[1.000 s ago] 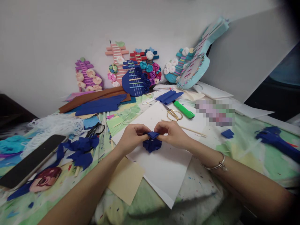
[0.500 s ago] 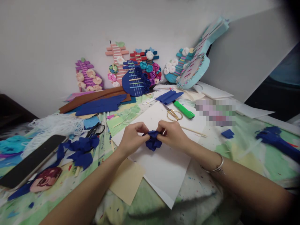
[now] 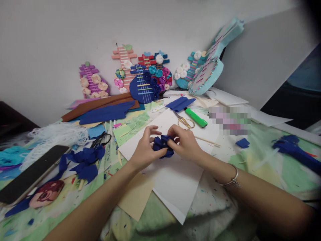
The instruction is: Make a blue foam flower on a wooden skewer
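Note:
A dark blue crepe-paper flower point(image 3: 163, 146) with ruffled petals is held above white sheets of paper point(image 3: 179, 187). My right hand point(image 3: 185, 142) pinches its right side between thumb and fingers. Around the left side curls my left hand point(image 3: 146, 147), its thumb along the lower edge and its index finger lifted off; the other fingertips are partly hidden behind the petals. Just beyond the hands lie gold-handled scissors point(image 3: 186, 123), a green box cutter point(image 3: 196, 117) and a thin wooden stick point(image 3: 207, 141).
Several decorated paper guitars, including a blue one point(image 3: 140, 85), lean on the wall. Blue paper scraps point(image 3: 87, 162), a phone point(image 3: 35, 172) and white cord point(image 3: 59, 135) lie at left. A blue glue gun point(image 3: 296, 150) rests at right, beside a small blue square point(image 3: 242, 143).
My left fingers have loosened from their pinch and spread around the flower's left side. The flower has turned and risen slightly, while my right hand keeps its pinch.

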`<state>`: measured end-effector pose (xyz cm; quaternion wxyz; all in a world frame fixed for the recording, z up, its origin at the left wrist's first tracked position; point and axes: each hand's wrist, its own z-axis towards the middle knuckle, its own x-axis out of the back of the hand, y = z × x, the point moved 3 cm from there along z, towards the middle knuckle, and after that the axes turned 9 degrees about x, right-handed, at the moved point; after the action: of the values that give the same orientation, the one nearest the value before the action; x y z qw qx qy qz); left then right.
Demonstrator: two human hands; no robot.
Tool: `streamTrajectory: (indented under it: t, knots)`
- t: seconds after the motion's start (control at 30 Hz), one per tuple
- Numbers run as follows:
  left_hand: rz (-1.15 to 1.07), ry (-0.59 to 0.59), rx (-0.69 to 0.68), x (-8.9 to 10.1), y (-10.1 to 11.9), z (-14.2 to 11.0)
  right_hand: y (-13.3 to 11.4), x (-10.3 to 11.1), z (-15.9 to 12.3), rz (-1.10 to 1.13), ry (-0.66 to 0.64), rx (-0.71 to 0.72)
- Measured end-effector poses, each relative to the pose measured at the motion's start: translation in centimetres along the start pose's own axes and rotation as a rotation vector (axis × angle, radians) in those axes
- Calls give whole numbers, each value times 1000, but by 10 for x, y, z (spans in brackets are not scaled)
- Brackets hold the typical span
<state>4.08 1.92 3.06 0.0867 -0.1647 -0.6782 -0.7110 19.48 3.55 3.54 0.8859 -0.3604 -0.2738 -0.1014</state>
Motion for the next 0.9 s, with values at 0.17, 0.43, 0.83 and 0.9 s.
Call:
streamTrajectory:
  t: [0.17, 0.43, 0.83, 0.9]
  knots:
    - [-34, 85, -12, 3, -5, 5, 1, 3, 1, 160, 68, -53]
    - [-159, 15, -76, 5, -1, 5, 6, -1, 0, 288, 71, -85]
    - [-134, -1, -128, 6, 2, 5, 9, -6, 1, 547, 78, -215]
    - [-145, 3, -133, 6, 3, 5, 10, -5, 2, 570, 93, -210]
